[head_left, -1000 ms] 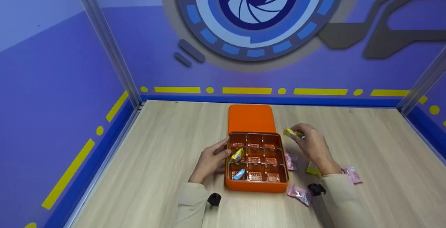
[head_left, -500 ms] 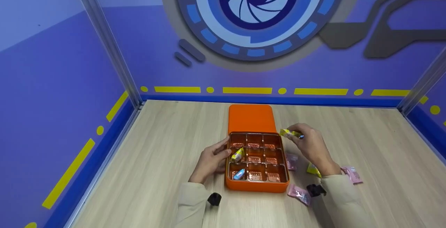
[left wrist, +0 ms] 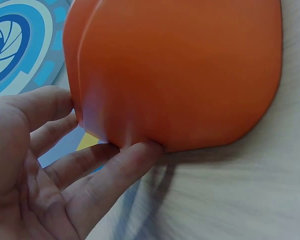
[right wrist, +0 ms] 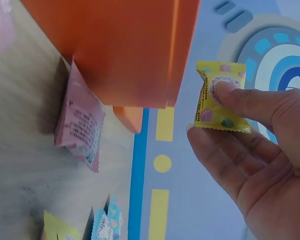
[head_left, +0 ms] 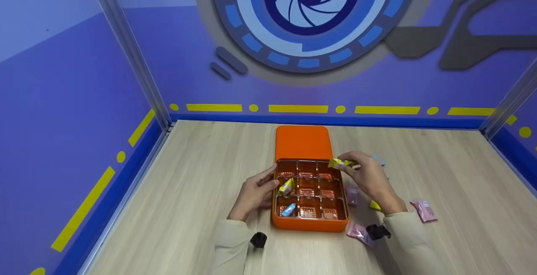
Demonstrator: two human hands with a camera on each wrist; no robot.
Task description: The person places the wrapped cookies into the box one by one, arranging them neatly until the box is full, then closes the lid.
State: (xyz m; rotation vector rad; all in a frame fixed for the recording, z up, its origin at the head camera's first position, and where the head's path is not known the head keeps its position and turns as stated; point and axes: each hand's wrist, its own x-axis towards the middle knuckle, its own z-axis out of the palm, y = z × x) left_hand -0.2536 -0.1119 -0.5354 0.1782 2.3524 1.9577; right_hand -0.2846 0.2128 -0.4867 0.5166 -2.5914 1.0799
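An orange box with a clear divided insert sits on the table. My left hand holds its left side, thumb at the rim and fingers against the wall; in the left wrist view, fingertips meet the orange wall. My right hand pinches a yellow wrapped candy between thumb and fingers, above the box's far right corner. The right wrist view shows this candy apart from the box. One yellow candy lies in the middle-left compartment, one blue candy in the near-left one.
An orange lid lies behind the box. To its right are pink candies, one by the box wall, one nearer the front and one farther right. A yellow candy and blue candies are partly hidden.
My right hand has moved left with the yellow candy, from beside the box to over its far right corner. Blue wrapping behind the hand is more exposed. The left hand stays put.
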